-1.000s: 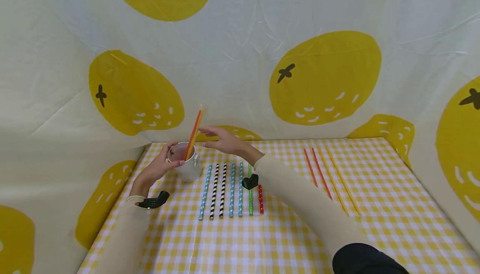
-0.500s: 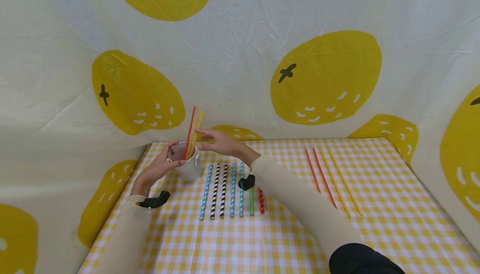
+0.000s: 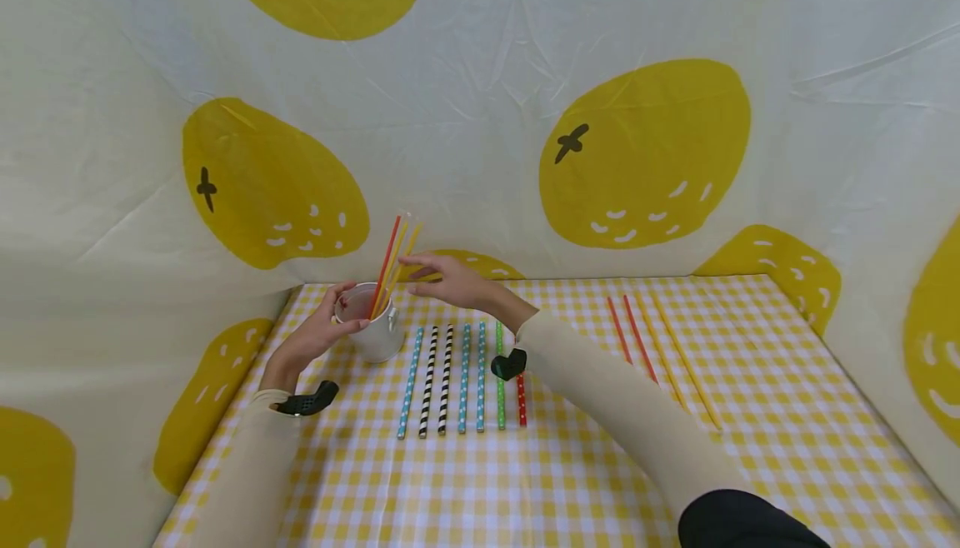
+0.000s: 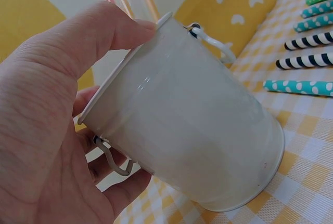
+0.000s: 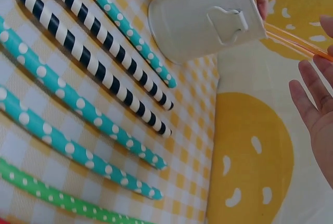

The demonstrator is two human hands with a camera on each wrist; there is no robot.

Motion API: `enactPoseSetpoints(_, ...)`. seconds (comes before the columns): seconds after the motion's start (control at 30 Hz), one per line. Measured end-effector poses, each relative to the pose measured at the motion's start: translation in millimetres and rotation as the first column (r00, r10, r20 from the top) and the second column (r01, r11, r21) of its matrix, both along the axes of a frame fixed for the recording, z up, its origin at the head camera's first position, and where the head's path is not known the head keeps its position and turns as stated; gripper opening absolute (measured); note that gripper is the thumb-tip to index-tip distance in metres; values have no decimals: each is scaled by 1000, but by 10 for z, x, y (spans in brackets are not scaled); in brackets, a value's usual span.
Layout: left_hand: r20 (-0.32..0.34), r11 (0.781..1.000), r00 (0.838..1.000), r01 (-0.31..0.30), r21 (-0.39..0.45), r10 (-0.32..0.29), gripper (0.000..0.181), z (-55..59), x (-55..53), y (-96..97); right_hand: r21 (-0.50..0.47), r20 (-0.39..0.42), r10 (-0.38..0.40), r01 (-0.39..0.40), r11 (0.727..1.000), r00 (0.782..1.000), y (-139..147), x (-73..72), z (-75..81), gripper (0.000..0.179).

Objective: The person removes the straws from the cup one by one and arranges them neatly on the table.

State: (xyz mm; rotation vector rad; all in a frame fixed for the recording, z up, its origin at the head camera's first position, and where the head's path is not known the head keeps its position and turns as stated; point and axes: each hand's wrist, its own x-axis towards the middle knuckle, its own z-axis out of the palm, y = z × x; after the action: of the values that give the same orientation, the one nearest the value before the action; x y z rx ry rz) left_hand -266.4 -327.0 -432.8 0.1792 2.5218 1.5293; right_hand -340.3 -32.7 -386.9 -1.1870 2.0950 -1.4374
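My left hand (image 3: pixel 313 336) grips the rim of a small white metal pail (image 3: pixel 381 340), thumb over the near edge and fingers round the far side. The pail tilts in the left wrist view, and its side handle (image 4: pixel 213 42) shows there. Out of it lean a thin red straw (image 3: pixel 386 265) and yellow straws (image 3: pixel 399 255); their lower ends are hidden inside. Beside them is my right hand (image 3: pixel 457 283), its fingers extended and apart. In the right wrist view, its fingertips (image 5: pixel 308 70) lie right at a yellow straw (image 5: pixel 291 41).
On the checked tablecloth (image 3: pixel 457 490) lies a row of paper straws: blue dotted (image 3: pixel 411 386), black-striped (image 3: pixel 428 386), green (image 3: pixel 501 398) and red dotted (image 3: pixel 521 402). Farther right lie thin red straws (image 3: pixel 637 331) and yellow straws (image 3: pixel 690 365). A fruit-print sheet (image 3: pixel 480 173) hangs behind.
The straws in the pail were bunched, then spread apart; one yellow straw now leans farther right. My right hand shifted slightly left, then back right. My left hand stays on the pail.
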Motion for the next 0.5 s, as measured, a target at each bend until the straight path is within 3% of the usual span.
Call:
enactPoseSetpoints(0.33, -2, 1000, 1000, -3, -20, 3, 83, 8, 4, -38, -58, -50, -87, 84, 995, 995, 260, 26, 96, 52)
enactPoseSetpoints(0.5, 0, 1000, 1000, 4, -15, -4, 84, 12, 7, -46, -135, -48, -130, 122, 983, 990, 391, 49, 179, 50)
